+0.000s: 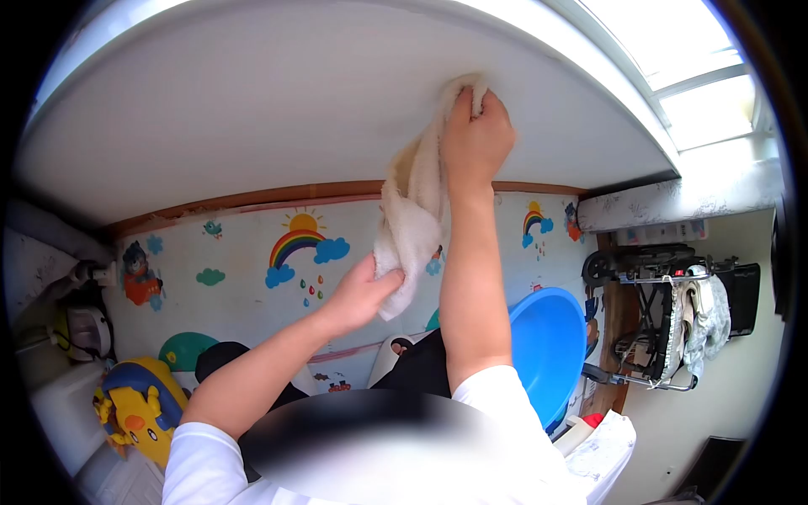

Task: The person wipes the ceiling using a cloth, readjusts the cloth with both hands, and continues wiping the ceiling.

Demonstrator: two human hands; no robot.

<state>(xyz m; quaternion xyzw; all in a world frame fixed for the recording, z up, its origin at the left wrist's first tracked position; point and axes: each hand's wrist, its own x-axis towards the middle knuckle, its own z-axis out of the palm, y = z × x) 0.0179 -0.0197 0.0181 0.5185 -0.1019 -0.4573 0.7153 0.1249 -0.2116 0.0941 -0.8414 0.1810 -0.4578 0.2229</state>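
Note:
A damp-looking white towel [414, 206] with a yellowish patch hangs stretched and partly twisted between my two hands. My right hand [478, 139] is closed in a fist around its upper end, in front of a large white surface [278, 118]. Lower down and to the left, my left hand [364, 293] grips the other end, with the thumb lying over the cloth. I cannot tell whether the towel touches the white surface.
A blue basin [551, 353] stands to my right. Farther right is a folded wheeled frame [648, 311] with cloths hung on it. A yellow-and-blue toy duck seat [143, 408] lies at left. The floor mat [244, 286] has rainbow prints.

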